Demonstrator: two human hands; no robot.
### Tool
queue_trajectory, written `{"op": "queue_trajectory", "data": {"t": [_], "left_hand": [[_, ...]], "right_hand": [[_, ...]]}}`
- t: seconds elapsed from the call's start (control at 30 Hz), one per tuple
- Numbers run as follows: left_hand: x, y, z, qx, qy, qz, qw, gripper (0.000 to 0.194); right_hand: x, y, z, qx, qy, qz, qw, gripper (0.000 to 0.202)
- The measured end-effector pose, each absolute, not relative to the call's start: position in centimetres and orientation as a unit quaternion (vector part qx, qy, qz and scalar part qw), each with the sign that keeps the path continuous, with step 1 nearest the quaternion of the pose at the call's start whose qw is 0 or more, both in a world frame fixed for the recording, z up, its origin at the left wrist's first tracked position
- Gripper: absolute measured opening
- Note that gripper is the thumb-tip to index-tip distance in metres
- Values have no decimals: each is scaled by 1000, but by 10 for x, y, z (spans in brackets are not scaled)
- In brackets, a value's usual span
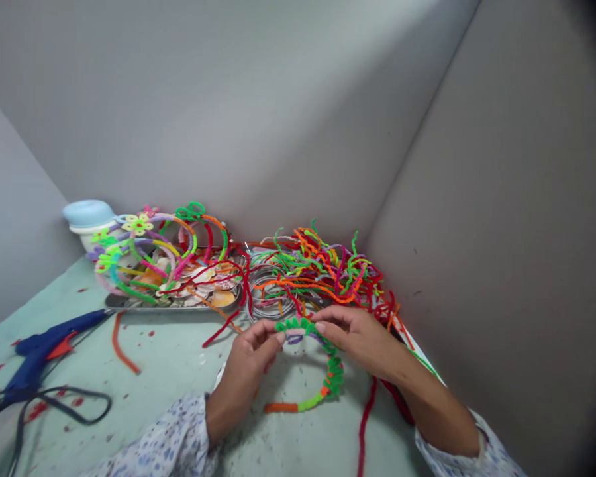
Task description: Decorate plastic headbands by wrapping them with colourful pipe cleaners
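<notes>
Between my two hands is a headband wrapped in pipe cleaners, curved like a C, with one orange end pointing left. Green loops of pipe cleaner run along its right side and over its top, and a bit of purple shows under the top. My left hand pinches the upper left part between thumb and fingers. At the upper right, my right hand has its thumb and fingertips closed on the green loops. My fingers partly cover the band there.
Behind lie a heap of colourful pipe cleaners, coiled wire and a metal tray of shells with finished headbands. A blue glue gun with a black cord lies left. A blue-lidded container stands by the wall.
</notes>
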State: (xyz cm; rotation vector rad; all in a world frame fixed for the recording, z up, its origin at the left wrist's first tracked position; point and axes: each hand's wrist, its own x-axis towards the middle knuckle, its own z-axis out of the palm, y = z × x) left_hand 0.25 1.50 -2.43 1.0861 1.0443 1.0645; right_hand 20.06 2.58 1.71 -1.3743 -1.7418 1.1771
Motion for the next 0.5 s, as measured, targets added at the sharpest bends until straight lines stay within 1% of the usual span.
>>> {"op": "queue_trajectory", "data": {"t": [0.17,0.5], "left_hand": [[4,14,-25,470,449,466,600,18],[4,14,-23,463,458,463,602,18]], "right_hand": [[192,25,14,-514,-665,447,306,25],[184,23,14,-519,-651,446,330,13]]}}
